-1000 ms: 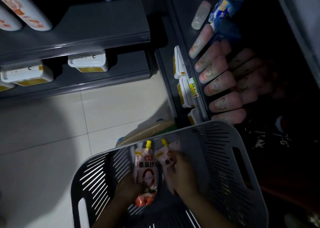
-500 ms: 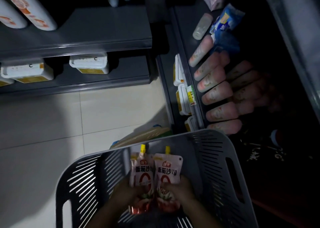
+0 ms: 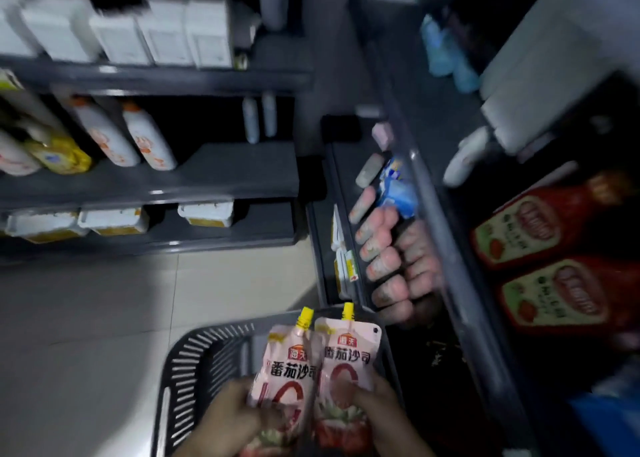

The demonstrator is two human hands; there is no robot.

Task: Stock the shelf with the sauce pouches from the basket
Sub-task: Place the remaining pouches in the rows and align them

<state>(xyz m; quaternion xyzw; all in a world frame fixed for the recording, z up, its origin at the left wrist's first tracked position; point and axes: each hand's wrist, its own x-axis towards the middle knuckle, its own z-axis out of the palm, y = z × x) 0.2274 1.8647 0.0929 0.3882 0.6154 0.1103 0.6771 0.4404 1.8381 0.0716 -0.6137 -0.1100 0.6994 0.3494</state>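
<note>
Sauce pouches (image 3: 346,366), held upright over slatted basket (image 3: 194,370)

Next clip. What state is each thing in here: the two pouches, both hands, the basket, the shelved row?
Left pouch: capped, spout up, left hand grips its lower part.
Right pouch: capped, spout up, right hand grips its lower part.
Basket: behind both pouches, inside mostly hidden.
Shelved row: pouches packed side by side, blurred.
</note>
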